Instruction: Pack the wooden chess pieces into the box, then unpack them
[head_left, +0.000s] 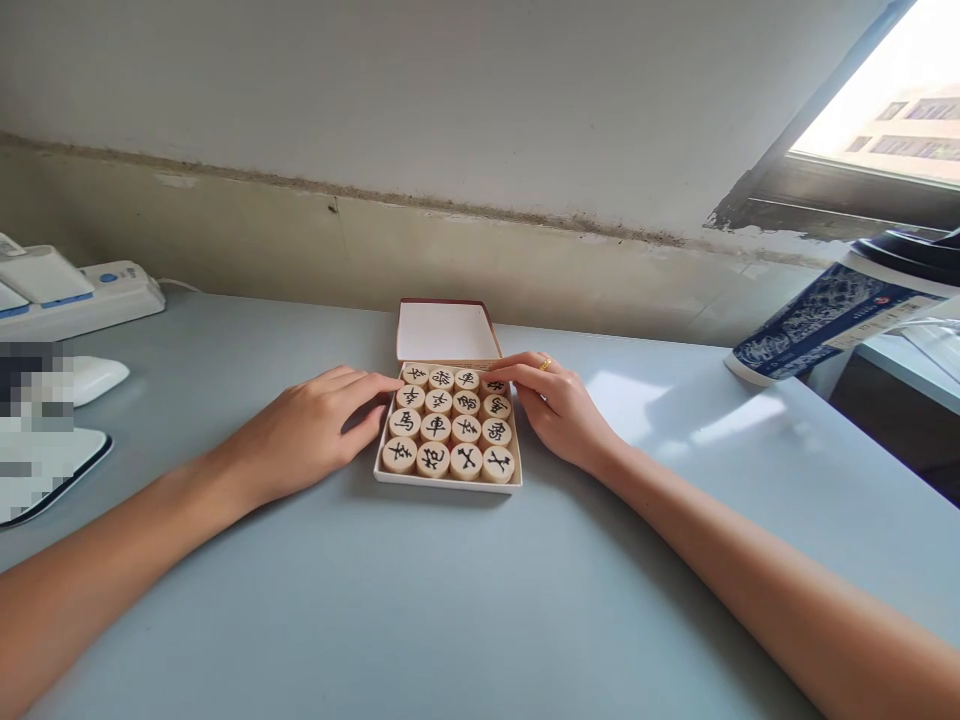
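Head view: a shallow white box (450, 484) of sixteen round pieces (436, 428) sits on the worktop (450, 610), between two hands.
The pieces lie in four rows of four, filling most of the box's floor, dark characters facing up. Just beyond its far edge is a lid (446, 328), pale inner face up with a reddish rim; whether it is hinged, I cannot tell. The left hand (315, 430) has its forefinger at the box's far left corner, thumb near the left wall, fingers moderately spread with nothing between them. The right hand (553, 400) extends its fingers over the far right corner, partly covering the piece there; whether they grip it, I cannot tell. Well apart to the right stands a blue-patterned cup (825, 320) with a dark cap, contents hidden.
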